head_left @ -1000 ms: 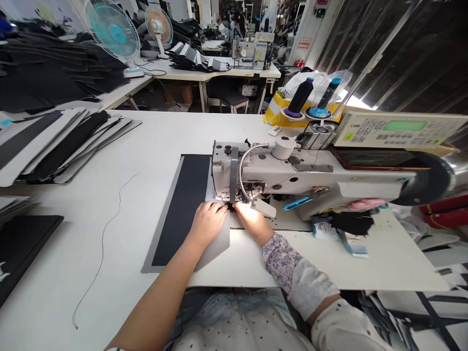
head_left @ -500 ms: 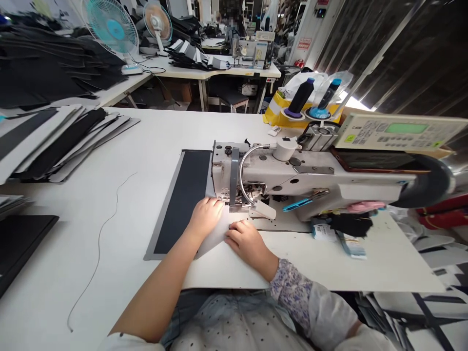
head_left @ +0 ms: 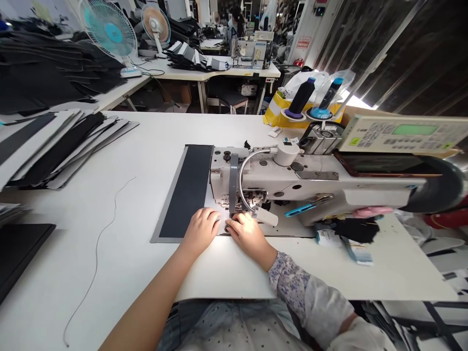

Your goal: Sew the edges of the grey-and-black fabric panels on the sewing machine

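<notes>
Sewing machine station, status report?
Left hand, right hand on black panel with grey border, at white industrial sewing machine. Silver gooseneck lamp arching above.

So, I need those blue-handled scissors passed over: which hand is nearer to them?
Right: the right hand sits left of and below the blue-handled scissors in view; the left hand lies farther away, beyond it.

At nine o'clock, stacked black-and-grey panels (head_left: 54,146) on the white tabletop (head_left: 146,141); at ten, piled black fabric (head_left: 47,73); at eleven, two desk fans (head_left: 109,31); at twelve, a second sewing machine (head_left: 252,51) on a far table (head_left: 175,74); at eight, a loose thin cord (head_left: 97,253).
</notes>
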`<state>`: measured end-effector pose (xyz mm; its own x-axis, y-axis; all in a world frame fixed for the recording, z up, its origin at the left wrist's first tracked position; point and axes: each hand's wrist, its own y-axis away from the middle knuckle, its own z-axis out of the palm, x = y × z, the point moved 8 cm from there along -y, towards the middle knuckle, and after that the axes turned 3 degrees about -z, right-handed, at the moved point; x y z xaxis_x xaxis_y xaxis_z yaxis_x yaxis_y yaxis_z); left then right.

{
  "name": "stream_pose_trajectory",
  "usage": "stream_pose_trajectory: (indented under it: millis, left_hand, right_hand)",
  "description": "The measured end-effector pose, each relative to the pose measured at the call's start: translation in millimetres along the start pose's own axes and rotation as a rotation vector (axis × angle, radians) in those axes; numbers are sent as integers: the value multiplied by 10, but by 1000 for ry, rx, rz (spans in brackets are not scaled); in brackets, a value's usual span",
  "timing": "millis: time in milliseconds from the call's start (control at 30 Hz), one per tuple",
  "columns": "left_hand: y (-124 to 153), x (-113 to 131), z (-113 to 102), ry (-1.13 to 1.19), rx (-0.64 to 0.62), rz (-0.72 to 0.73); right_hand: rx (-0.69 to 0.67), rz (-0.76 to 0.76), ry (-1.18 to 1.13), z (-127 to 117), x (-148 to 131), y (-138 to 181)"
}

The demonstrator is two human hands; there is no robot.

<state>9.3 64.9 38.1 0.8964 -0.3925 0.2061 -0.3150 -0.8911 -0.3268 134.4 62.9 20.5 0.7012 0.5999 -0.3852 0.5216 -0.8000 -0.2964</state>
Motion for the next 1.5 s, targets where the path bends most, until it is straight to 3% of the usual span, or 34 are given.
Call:
stream_pose_trajectory:
  millis: [233,600,667,767,867,933,1033,1133,1267,1400,1500]
  left_hand:
    - [-170,-85,94,-29,12,-6]
    - [-227,-76,112,-42,33,-23]
    - [-228,-60,98,-54,26,-11]
    - [-191,-23,61,-78,-3,16]
    - [-121,16,42,-102,-59,24]
    - [-88,57,69,-113,-128,22]
    - [-70,213,153,-123,-244,92]
    - [-69,375,213,-138,-284,181]
    - [-58,353,206,-145,-196,122]
    - [-15,316,145,-104,-56,143]
    - [-11,286,157,-58,-32,162]
  right_hand:
    - [-54,128,27,92,111,-72]
    - [27,117,-39,57,117,-82]
    - [111,147,-222,20,132,-59]
    - [188,410,-757,63,259,57]
    - [-28,696,-1265,277,213,207]
    - [-237,740,-1360,322,129,269]
    - [-400,711,-1217,298,160,299]
    - [-404,671,-1097,275,226,262]
    - [-268,746,-962,217,334,224]
    - [-382,630,-774,232,228,163]
    - [-379,566,-718,213,178,126]
